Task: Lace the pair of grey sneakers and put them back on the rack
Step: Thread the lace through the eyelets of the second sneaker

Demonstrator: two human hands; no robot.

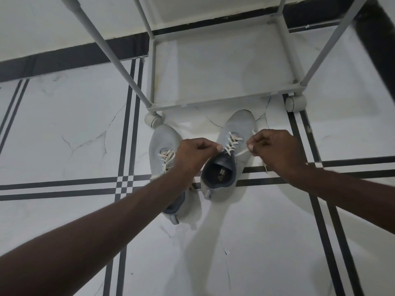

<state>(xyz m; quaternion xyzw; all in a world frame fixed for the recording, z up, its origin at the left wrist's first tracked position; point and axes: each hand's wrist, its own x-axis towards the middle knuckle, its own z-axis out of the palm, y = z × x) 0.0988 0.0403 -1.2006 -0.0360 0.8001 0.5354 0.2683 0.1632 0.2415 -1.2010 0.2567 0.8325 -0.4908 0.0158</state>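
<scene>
A white marble floor (64,129) crossed by dark double lines fills most of the view. The grey rack (213,67) stands on it at the top of the picture, its lowest shelf bare as far as can be seen, its rounded feet just beyond the toes of the shoes.

The pair of grey sneakers is set on the floor directly in front of the rack, toes towards it. The left sneaker (162,144) is partly covered by the left forearm; pale laces are seen crossed over its tongue, though whether they are tied cannot be told. The right sneaker (233,133) lies beside it, its dark opening in plain view, and a criss-cross of lace (232,144) is threaded up most of its eyelets.

The left hand (196,154) is closed at the top of that lacing; a lace end is judged to be pinched there, but the strand itself is hidden by the fingers. The right hand (275,150) is closed on the other lace end, which is drawn out sideways – the loose tail is seen hanging below the wrist.

The task is judged well along: threading looks nearly finished on the second shoe. Tightening and tying are left, then both sneakers are to be lifted onto the rack – neither is on it yet.
</scene>
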